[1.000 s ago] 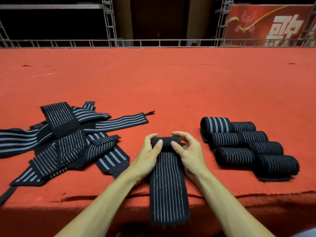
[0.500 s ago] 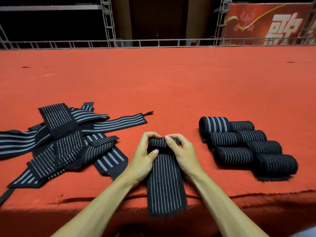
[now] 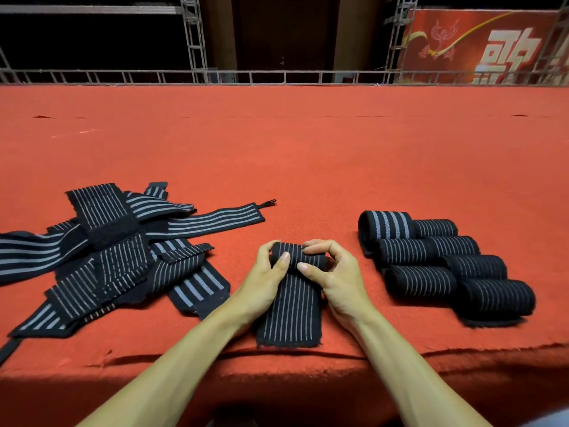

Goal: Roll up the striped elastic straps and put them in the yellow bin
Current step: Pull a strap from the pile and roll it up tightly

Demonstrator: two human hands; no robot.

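Since the tail of the strap is pulling up onto the table instead of hanging over its edge as a second ago, the roll is nearing done; left hand and right hand are both pinching the rolled end, centre-front. Finished rolls are waiting right, loose pile left; no bin showing.

Bare forearms and hands, from the wearer's own view.
The left hand and right hand had short, trimmed fingernails; both forearms ran uncovered to the frame's lower edge, with a grey cloth sliver at lower right.
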